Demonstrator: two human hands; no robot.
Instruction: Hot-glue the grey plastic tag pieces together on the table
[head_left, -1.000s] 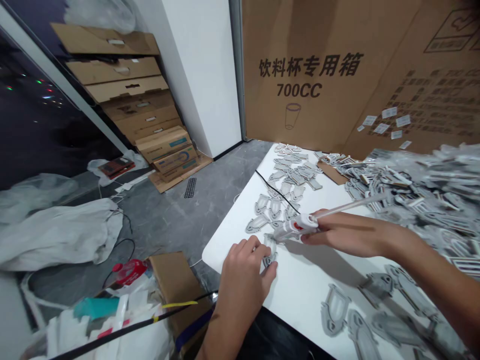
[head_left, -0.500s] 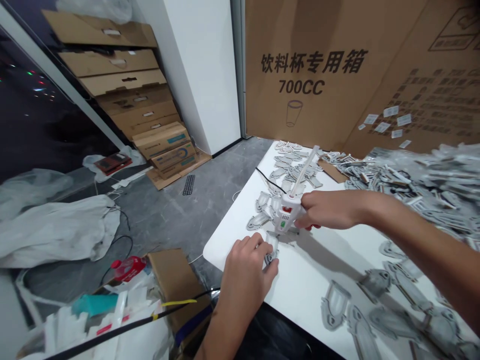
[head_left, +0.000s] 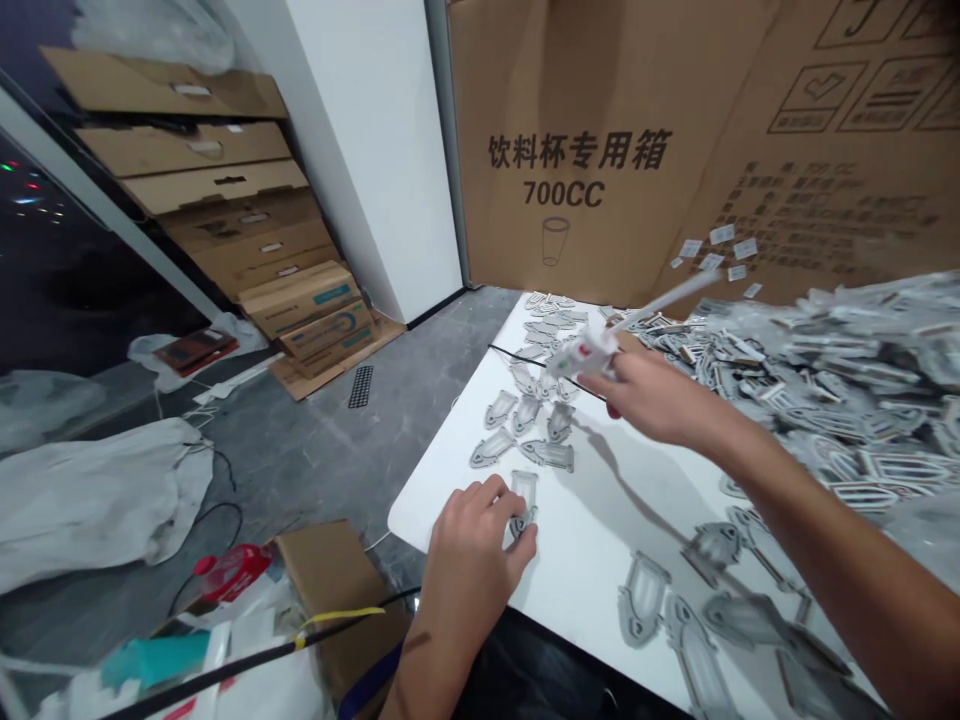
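Grey piece [head_left: 524,487] near the rounded left corner of the tabletop [head_left: 585,560].
Your left hand [head_left: 472,525] has thumb and fingers closed on its near end; your right hand [head_left: 641,390] grips the glue gun [head_left: 581,352], raised toward the far edge. White tabletop shows right of the piece and along the left edge. Grey floor [head_left: 405,385] spreads beyond that edge; a cardboard box [head_left: 600,90] stands along the far one.

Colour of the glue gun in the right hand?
The glue gun is white with a red mark; head view.
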